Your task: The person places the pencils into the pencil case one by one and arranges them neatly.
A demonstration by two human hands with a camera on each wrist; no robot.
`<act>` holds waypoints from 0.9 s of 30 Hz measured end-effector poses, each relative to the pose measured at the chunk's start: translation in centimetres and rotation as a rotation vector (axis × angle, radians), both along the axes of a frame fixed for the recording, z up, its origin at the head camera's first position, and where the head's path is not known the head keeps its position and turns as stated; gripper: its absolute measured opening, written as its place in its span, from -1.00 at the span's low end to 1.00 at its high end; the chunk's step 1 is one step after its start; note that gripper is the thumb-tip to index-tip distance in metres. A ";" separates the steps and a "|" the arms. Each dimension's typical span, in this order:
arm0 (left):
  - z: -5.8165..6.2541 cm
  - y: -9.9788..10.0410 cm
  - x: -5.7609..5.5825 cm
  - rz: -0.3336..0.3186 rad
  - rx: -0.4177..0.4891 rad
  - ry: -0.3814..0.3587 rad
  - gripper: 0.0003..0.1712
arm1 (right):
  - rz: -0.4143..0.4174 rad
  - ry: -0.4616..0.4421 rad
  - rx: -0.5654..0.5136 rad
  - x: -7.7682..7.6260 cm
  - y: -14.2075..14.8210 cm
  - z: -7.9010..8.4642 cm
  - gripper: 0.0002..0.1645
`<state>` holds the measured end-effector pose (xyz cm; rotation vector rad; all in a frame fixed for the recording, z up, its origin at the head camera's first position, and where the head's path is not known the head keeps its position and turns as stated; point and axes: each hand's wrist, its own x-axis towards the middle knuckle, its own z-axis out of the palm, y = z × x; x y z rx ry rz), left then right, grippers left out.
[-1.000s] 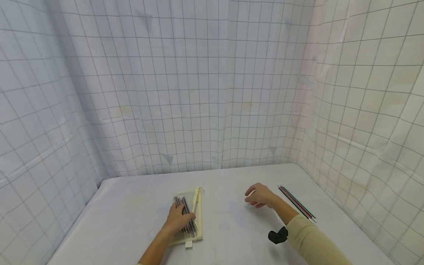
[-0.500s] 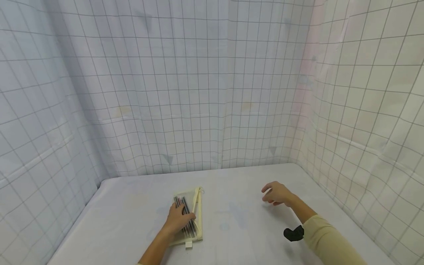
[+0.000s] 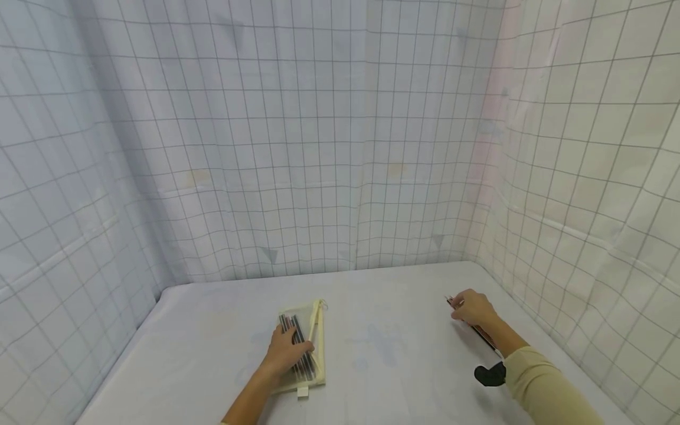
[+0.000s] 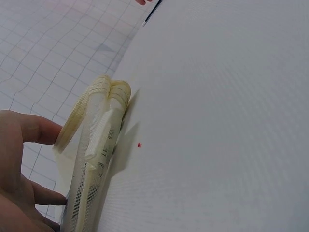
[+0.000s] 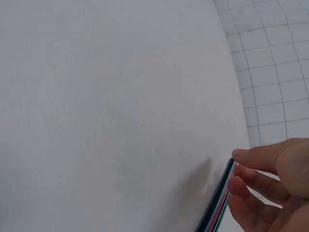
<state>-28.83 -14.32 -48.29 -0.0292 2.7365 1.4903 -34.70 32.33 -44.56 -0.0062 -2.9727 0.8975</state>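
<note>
My left hand (image 3: 287,352) holds a pale yellow, see-through zip pouch (image 3: 320,330) on the left of the table. Several dark pencils (image 3: 288,321) show through its front. In the left wrist view, the thumb and fingers grip the pouch's side (image 4: 94,159), and its zipped edge faces the camera. Over on the right, my right hand (image 3: 476,310) has its thumb and curled fingers on either side of a small bundle of pencils (image 5: 216,208), near their far end. Dark, pink and green stripes show on that bundle. My hand and forearm hide part of it in the head view.
A white cloth covers the table (image 3: 372,366). Grid-patterned curtains (image 3: 340,147) hang behind it and along both sides. A dark strap piece (image 3: 490,374) hangs at my right cuff. Bare tabletop lies between the two hands.
My right hand has moved right, from the middle-right of the table to the loose pencils, and its fingers now touch them. My left hand and the pouch stay where they were.
</note>
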 end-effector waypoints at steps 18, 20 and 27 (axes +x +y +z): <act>0.0 -0.1 -0.1 -0.003 -0.022 0.003 -0.01 | -0.014 0.008 0.167 0.1 2.0 -1.9 -0.89; -0.1 0.0 -0.1 -0.002 -0.018 0.000 0.00 | -0.014 0.007 0.174 0.1 1.9 -1.9 -0.89; 0.0 0.0 0.0 -0.010 -0.017 0.001 0.00 | -0.028 -0.016 0.168 0.2 1.7 -1.6 -0.91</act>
